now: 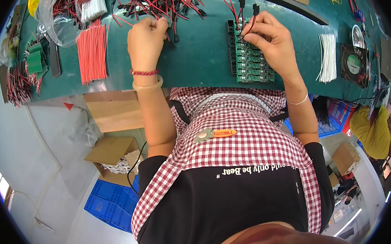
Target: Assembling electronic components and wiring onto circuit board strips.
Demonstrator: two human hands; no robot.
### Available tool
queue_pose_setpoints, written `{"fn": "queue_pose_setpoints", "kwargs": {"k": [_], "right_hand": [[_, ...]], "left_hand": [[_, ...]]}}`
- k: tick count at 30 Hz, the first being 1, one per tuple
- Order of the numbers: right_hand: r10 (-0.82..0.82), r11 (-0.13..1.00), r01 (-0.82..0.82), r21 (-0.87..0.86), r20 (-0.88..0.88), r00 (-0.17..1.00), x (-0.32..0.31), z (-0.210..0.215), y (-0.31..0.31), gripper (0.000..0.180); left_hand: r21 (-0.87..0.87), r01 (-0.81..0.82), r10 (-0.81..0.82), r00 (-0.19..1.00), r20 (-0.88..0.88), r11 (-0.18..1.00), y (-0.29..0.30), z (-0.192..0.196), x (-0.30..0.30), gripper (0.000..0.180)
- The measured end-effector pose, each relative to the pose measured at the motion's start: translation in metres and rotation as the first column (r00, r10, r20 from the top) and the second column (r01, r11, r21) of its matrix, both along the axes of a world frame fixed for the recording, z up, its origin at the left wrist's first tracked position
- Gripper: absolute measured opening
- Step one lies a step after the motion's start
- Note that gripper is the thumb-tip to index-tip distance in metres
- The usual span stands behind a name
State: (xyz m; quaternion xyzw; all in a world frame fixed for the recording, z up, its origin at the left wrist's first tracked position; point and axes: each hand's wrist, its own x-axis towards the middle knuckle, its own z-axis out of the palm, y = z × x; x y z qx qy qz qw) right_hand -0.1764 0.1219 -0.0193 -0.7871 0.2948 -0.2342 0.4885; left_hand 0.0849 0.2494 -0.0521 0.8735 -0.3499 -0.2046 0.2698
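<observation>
My right hand (274, 42) pinches a red-and-black wire lead (254, 22) with a black connector at its top. Its fingertips are over the upper part of a panel of green circuit boards (253, 63), where other leads stand up beside them. A black slotted strip (231, 46) lies along the panel's left side. My left hand (146, 40) is closed at the near edge of a heap of red-and-black wire leads (160, 1). Wires show on both sides of its fingers, but what they grip is hidden.
Bundles of red wires (92, 53) and white wires (328, 58) flank the work. Farther left are a clear plastic bag (54, 15) and wired green boards (36, 58). A black fan (355, 64) stands right, near a grey bar (294, 7) at the back.
</observation>
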Motion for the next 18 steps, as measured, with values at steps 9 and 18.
{"fn": "queue_pose_setpoints", "kwargs": {"k": [9, 18], "right_hand": [[0.020, 0.991, -0.027, -0.128, -0.054, 0.998, -0.003, -0.002, 0.003, 0.009], [0.008, 0.982, -0.020, -0.186, -0.065, 0.998, 0.001, 0.000, 0.003, 0.008]], "left_hand": [[-0.310, -0.107, -0.120, 0.766, -0.631, 0.945, 0.035, 0.038, -0.033, 0.014], [-0.311, -0.075, -0.196, 0.634, -0.748, 0.947, 0.033, 0.040, -0.057, 0.014]]}}
